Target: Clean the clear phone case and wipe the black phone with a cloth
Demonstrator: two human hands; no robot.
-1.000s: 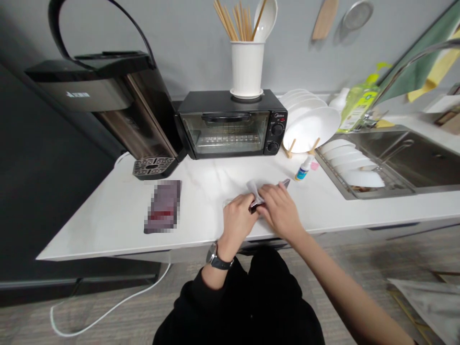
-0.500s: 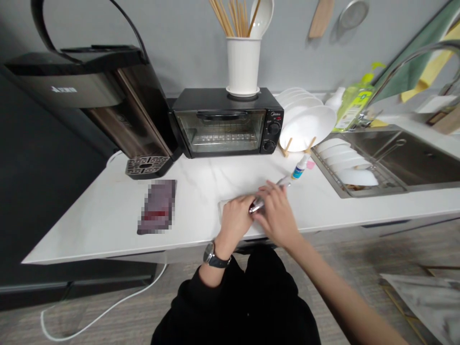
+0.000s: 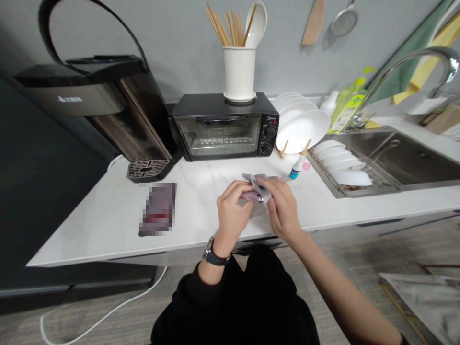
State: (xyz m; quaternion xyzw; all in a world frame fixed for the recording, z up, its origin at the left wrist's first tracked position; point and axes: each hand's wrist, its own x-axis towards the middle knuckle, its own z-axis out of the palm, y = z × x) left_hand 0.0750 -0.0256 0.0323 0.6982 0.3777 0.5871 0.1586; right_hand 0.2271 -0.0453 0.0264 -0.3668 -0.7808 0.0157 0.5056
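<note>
Over the counter's front part, my left hand (image 3: 232, 206) is closed around a slim purplish thing with a shiny rim (image 3: 251, 196); its kind is not clear because fingers and cloth cover much of it. Bunched over its right end is a thin greyish-white cloth or sheet (image 3: 261, 188), pinched in my right hand (image 3: 282, 203). Both hands almost meet there. Just beyond my right hand stands a small white-capped spray bottle (image 3: 295, 169) with a blue label, beside a little pink piece (image 3: 306, 166).
Behind the hands sits a black toaster oven (image 3: 223, 136) bearing a white chopstick holder (image 3: 239, 72). A water dispenser (image 3: 108, 115) and a pixelated dark flat item (image 3: 158, 208) are at left. White plates (image 3: 304, 129) and a sink (image 3: 413, 163) lie to the right.
The shiny-rimmed thing has been turned and lifted slightly, its purplish side now showing. My right hand now bunches the whitish cloth over its end. The view has shifted a little.
</note>
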